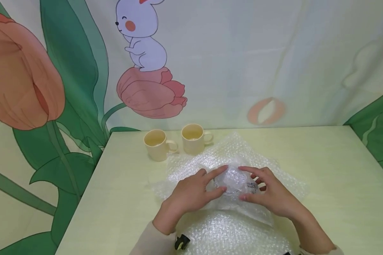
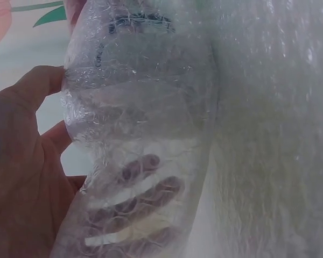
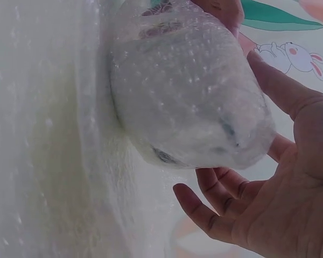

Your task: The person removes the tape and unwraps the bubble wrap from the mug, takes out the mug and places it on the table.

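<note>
A white rounded object with dark print, wrapped in clear bubble wrap [image 1: 235, 180], stands between my hands. My left hand [image 1: 191, 191] holds its left side, index fingertip near the top and thumb at the near side. From the right, my right hand [image 1: 272, 193] holds it with index finger and thumb spread across it. In the left wrist view, several left fingers show blurred through the translucent wrapped bundle [image 2: 140, 70]. The right wrist view has the thumb against the wrapped bundle [image 3: 177, 91] and other fingers curled below it.
Flat bubble wrap [image 1: 217, 148] spreads under and behind the bundle, with another bubble wrap sheet [image 1: 233, 233] nearer me. Two yellow mugs, a left mug [image 1: 157, 150] and a right mug [image 1: 193, 143], stand at the table's back. A printed curtain [image 1: 229, 71] hangs behind the table [image 1: 338, 170].
</note>
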Demonstrator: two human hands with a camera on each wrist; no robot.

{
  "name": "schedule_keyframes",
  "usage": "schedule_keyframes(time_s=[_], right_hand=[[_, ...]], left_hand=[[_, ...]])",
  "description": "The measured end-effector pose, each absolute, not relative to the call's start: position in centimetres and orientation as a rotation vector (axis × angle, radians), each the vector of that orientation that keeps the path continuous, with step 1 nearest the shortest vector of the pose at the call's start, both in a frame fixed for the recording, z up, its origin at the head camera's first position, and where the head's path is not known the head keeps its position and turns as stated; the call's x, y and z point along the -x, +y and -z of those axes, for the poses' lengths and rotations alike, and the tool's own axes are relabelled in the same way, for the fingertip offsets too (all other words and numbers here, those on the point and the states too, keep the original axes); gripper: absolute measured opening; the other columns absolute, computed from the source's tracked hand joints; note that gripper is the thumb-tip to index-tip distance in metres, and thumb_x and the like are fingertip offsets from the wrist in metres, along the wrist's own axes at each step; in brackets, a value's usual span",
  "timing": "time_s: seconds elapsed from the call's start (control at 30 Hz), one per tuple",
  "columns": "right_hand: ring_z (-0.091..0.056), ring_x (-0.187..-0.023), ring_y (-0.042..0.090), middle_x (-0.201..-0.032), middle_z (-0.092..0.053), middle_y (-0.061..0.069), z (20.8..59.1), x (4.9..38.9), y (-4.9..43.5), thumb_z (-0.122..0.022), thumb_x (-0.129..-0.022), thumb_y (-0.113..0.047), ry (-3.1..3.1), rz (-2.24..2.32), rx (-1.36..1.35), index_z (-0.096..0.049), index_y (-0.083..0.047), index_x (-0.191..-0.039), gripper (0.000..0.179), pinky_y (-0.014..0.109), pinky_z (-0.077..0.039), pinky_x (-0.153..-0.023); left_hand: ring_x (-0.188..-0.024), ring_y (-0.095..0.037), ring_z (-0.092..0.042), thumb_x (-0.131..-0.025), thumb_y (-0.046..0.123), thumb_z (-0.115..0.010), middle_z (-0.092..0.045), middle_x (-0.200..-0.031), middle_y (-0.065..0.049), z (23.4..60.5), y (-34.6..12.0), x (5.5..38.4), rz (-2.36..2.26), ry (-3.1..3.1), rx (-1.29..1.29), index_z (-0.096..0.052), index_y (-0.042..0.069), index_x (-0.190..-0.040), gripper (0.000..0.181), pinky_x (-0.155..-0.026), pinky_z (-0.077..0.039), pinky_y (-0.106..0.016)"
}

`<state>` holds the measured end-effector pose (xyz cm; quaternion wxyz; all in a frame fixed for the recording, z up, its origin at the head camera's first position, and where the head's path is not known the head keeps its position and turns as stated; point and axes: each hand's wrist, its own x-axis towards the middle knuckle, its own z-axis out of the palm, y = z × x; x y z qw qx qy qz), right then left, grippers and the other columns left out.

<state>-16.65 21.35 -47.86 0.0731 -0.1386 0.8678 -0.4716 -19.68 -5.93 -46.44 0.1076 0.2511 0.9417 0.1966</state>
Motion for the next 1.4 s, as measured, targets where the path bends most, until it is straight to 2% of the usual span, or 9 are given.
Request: schedule_keyframes(time_s=[0.2,0.47,0.67,0.8,1.0,1.13,1.3,1.4], right_hand=[[-0.053,-0.113,0.020,-0.124,-0.056,0.001,46.9,16.4,21.8,-0.086,-0.085,-0.042,2.651,1.390,0.457,-0.053,-0.037,-0.149,0.072,0.041,-0.051,-0.095],[-0.059,-0.115,0.019,-0.131,-0.064,-0.004,45.7,16.2,22.5,-0.083,-0.088,-0.044,2.667,1.359,0.421,-0.052,-0.039,-0.149,0.069,0.038,-0.053,-0.096],[-0.062,-0.114,0.019,-0.129,-0.066,-0.003,45.3,15.9,22.7,-0.081,-0.088,-0.047,2.675,1.332,0.378,-0.050,-0.044,-0.149,0.068,0.039,-0.055,-0.095],[-0.065,-0.113,0.019,-0.128,-0.067,-0.001,45.0,15.7,22.9,-0.081,-0.089,-0.045,2.690,1.326,0.381,-0.048,-0.041,-0.151,0.071,0.045,-0.057,-0.095],[-0.063,-0.117,0.023,-0.137,-0.061,0.001,44.2,15.1,22.9,-0.082,-0.089,-0.045,2.734,1.297,0.398,-0.044,-0.038,-0.155,0.077,0.039,-0.055,-0.095],[-0.062,-0.119,0.024,-0.139,-0.059,-0.001,43.5,14.7,22.8,-0.081,-0.091,-0.037,2.782,1.307,0.452,-0.043,-0.035,-0.156,0.076,0.034,-0.053,-0.097],[-0.061,-0.115,0.009,-0.133,-0.063,-0.004,42.5,14.1,22.6,-0.076,-0.095,-0.015,2.889,1.449,0.496,-0.054,-0.030,-0.149,0.061,0.019,-0.051,-0.094],[-0.063,-0.109,0.005,-0.126,-0.066,-0.006,41.9,13.7,22.1,-0.073,-0.097,-0.010,2.909,1.565,0.493,-0.062,-0.030,-0.140,0.050,0.015,-0.051,-0.093]], left_hand=[[-0.068,-0.014,-0.056,-0.100,0.070,-0.045,-0.059,-0.105,0.000,46.3,-5.8,19.9,-0.569,2.782,-0.757,-0.026,0.060,-0.156,0.060,-0.058,-0.048,-0.031],[-0.071,-0.015,-0.058,-0.100,0.071,-0.044,-0.060,-0.108,0.000,46.1,-5.8,19.9,-0.569,2.753,-0.740,-0.024,0.061,-0.156,0.060,-0.061,-0.049,-0.034],[-0.076,-0.016,-0.061,-0.100,0.072,-0.044,-0.062,-0.111,-0.001,46.0,-5.9,19.9,-0.569,2.737,-0.732,-0.023,0.062,-0.156,0.060,-0.065,-0.051,-0.036],[-0.075,-0.016,-0.059,-0.100,0.071,-0.044,-0.061,-0.109,0.000,46.0,-5.9,19.8,-0.569,2.728,-0.725,-0.023,0.062,-0.156,0.060,-0.065,-0.050,-0.035],[-0.074,-0.016,-0.058,-0.100,0.072,-0.044,-0.060,-0.107,0.001,46.2,-5.9,19.7,-0.583,2.721,-0.717,-0.022,0.064,-0.155,0.060,-0.065,-0.049,-0.034],[-0.072,-0.016,-0.058,-0.100,0.072,-0.044,-0.059,-0.105,0.002,46.2,-6.0,19.7,-0.590,2.728,-0.719,-0.022,0.063,-0.155,0.060,-0.063,-0.049,-0.034],[-0.070,-0.016,-0.057,-0.100,0.072,-0.045,-0.059,-0.103,0.002,46.3,-6.1,19.7,-0.596,2.736,-0.714,-0.023,0.064,-0.155,0.060,-0.060,-0.047,-0.034],[-0.069,-0.016,-0.057,-0.099,0.072,-0.045,-0.059,-0.103,0.002,46.4,-6.1,19.7,-0.598,2.734,-0.708,-0.023,0.064,-0.155,0.060,-0.060,-0.047,-0.033]])
